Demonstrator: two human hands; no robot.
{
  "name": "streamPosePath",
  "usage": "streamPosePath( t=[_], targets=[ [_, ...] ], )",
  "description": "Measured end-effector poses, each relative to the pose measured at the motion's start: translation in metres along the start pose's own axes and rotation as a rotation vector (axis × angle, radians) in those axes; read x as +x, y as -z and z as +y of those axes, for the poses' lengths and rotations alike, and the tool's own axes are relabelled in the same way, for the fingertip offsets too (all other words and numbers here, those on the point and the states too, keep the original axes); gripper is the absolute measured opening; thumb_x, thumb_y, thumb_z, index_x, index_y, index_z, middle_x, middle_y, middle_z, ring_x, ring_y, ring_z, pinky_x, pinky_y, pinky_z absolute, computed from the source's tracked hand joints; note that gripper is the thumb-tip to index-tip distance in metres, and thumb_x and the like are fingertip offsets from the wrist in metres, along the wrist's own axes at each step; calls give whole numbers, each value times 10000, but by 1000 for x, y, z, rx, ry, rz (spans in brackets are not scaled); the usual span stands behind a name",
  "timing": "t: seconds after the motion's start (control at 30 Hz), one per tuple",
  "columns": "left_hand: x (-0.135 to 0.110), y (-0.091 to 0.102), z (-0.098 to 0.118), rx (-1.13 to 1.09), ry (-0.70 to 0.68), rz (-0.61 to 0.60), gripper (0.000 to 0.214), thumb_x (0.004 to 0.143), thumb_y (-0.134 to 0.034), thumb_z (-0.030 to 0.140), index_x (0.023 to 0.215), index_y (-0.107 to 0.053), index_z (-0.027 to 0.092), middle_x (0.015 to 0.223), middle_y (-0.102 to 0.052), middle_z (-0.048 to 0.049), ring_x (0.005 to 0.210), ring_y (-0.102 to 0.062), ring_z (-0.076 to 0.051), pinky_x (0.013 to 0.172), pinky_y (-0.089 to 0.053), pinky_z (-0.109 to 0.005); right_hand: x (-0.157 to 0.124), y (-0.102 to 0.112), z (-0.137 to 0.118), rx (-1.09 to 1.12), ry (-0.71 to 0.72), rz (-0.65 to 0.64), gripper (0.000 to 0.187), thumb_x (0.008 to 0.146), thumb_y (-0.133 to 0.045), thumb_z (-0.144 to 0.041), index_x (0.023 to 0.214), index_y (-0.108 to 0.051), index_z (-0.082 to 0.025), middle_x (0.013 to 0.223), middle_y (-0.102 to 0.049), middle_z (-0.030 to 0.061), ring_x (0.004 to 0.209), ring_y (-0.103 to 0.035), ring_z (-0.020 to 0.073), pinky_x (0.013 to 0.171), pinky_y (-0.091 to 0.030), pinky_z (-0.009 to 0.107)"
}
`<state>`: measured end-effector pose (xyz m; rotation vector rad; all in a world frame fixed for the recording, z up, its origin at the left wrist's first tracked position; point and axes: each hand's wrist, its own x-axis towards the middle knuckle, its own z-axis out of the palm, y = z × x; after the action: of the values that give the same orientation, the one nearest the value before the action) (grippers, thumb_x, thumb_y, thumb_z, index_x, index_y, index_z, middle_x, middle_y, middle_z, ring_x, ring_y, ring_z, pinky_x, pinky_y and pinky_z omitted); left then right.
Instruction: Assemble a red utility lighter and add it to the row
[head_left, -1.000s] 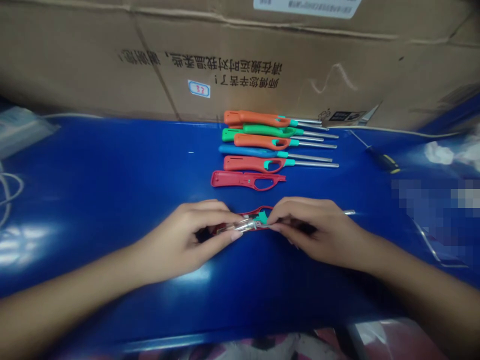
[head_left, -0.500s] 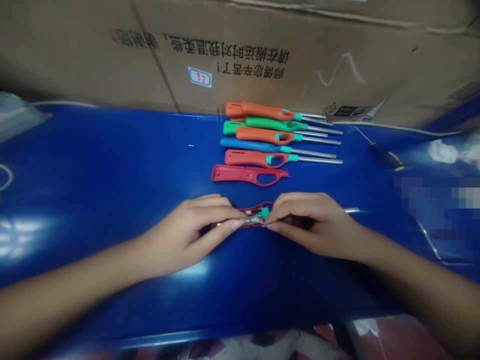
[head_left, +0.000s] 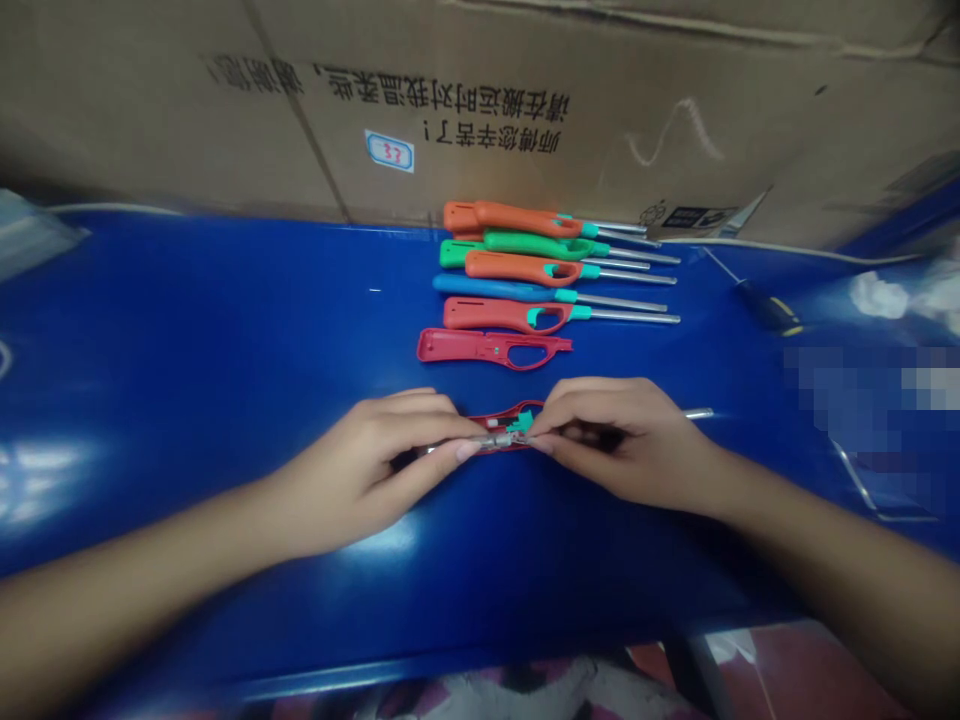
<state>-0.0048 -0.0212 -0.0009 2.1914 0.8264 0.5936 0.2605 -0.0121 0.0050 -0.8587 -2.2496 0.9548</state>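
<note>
My left hand [head_left: 397, 455] pinches a small grey, partly clear tubular lighter part [head_left: 495, 440] between thumb and forefinger. The fingertips of my right hand [head_left: 630, 440] are closed at the right end of that part; what exactly they grip is too small to make out. Behind and beneath the fingertips lies an opened red lighter shell half [head_left: 504, 411] with a turquoise trigger [head_left: 520, 421] in it. A metal tube [head_left: 699, 413] shows past my right knuckles. The matching red shell half [head_left: 465, 347] lies just beyond, its hollow side up.
Several orange, green, blue and red long-nosed lighters [head_left: 491, 314] lie in a row beyond the shell half. A cardboard box [head_left: 247, 150] stands at the back of the blue table [head_left: 187, 330]. A screwdriver [head_left: 772, 308] and crumpled white material [head_left: 877, 295] are at right.
The whole view has shifted slightly. Both hands keep their pinch at the small part, with my right fingertips moved only a little.
</note>
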Motion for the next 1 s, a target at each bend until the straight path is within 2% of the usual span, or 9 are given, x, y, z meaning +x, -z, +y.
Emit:
streamPosePath(
  t=[0.2,0.4,0.6,1.0],
  targets=[
    [0,0,-1,2,-4,0,236,1011,-516,209,1160,-698,190,922,-661,-38,821,-609,-133,729,-466,-236,0,0,1,6,-5,-17,128,941,-627,-190,938,-734,-119,820,-662,44,645,-535,67,550,-416,190],
    [1,0,-1,-2,-7,-5,237,1007,-526,208,1175,-694,203,925,-658,-31,823,-608,-125,731,-466,-229,0,-1,1,16,-15,-9,125,940,-625,-183,937,-736,-125,815,-655,29,601,-487,46,531,-399,177],
    [0,-1,-1,-5,-10,6,240,1007,-527,206,1175,-698,192,897,-647,-30,809,-598,-124,720,-463,-227,-1,0,1,1,-20,-41,128,944,-617,-196,928,-725,-130,833,-667,45,669,-556,77,566,-428,202],
    [0,0,-1,-12,-13,-1,257,1000,-543,194,1214,-684,212,906,-645,-22,817,-597,-117,730,-464,-220,0,-1,0,-5,-29,-48,104,946,-620,-195,932,-717,-162,812,-654,22,620,-505,65,552,-410,195]
  ],
)
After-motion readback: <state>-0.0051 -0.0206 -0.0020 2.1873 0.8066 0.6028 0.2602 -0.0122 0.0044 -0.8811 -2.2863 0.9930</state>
